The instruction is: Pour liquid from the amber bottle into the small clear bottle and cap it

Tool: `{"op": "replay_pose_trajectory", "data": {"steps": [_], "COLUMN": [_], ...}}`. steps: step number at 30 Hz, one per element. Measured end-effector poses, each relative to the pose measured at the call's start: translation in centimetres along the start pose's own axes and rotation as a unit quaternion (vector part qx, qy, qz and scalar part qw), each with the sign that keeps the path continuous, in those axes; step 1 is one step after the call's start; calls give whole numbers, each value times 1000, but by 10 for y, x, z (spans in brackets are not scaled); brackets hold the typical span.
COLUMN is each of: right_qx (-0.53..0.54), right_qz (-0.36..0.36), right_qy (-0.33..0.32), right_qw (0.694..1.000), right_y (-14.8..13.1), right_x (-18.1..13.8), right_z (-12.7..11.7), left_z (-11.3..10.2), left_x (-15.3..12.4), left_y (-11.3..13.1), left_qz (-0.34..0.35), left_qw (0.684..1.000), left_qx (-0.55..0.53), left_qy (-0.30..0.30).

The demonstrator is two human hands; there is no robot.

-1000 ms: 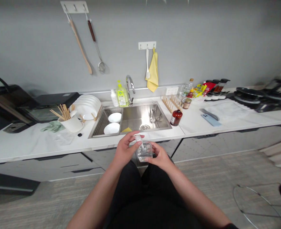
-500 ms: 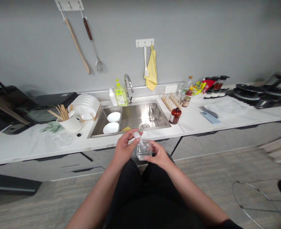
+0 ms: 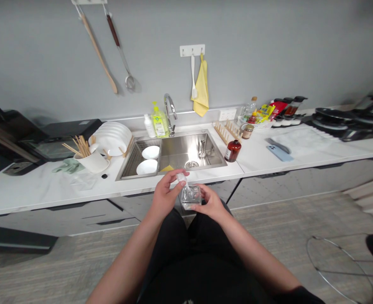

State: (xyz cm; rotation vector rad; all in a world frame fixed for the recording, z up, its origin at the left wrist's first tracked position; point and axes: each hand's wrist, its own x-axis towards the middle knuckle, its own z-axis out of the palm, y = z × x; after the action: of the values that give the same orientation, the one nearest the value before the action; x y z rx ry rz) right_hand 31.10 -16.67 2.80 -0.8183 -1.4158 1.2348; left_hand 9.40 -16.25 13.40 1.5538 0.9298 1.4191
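Observation:
My right hand (image 3: pixel 212 203) is closed around a clear, square-sided container (image 3: pixel 191 197), gripping it from the right in front of the sink. Between the thumb and fingers of my left hand (image 3: pixel 167 192) is a small whitish piece with a narrow stem (image 3: pixel 182 177). The stem slants down to the container's top; whether it enters the opening or lies over it, I cannot tell. Beyond my hands is the steel sink (image 3: pixel 181 147), with two white bowls (image 3: pixel 148 166) in the rack at its left. An amber bottle (image 3: pixel 232 150) stands on the counter to the right.
Behind the sink rise a faucet (image 3: pixel 170 112) and a green soap bottle (image 3: pixel 159 122). To the left are stacked white plates (image 3: pixel 113 141) and a white holder (image 3: pixel 93 162) with chopsticks. A wooden rack (image 3: pixel 222 134) and a blue phone (image 3: pixel 279 153) lie rightward.
The camera view has shifted slightly, so the wall and counter sit a little higher. Both hands keep the same grip on the container and the whitish piece.

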Motion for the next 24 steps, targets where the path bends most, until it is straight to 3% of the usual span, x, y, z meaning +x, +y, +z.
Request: {"op": "replay_pose_trajectory", "data": {"steps": [4, 13, 24], "right_qx": [-4, 3, -26], "right_qz": [2, 4, -5], "right_qy": [-7, 8, 14], "right_qw": [1000, 1000, 1000], "right_y": [1, 1, 6], "right_x": [0, 2, 9], "right_z": [-1, 0, 4], "left_z": [0, 0, -25], "left_x": [-2, -8, -17], "left_y": [2, 0, -8], "left_qz": [-2, 13, -39], "left_qw": [1000, 999, 995], "left_qx": [14, 45, 19], "left_qy": [-20, 3, 95]}}
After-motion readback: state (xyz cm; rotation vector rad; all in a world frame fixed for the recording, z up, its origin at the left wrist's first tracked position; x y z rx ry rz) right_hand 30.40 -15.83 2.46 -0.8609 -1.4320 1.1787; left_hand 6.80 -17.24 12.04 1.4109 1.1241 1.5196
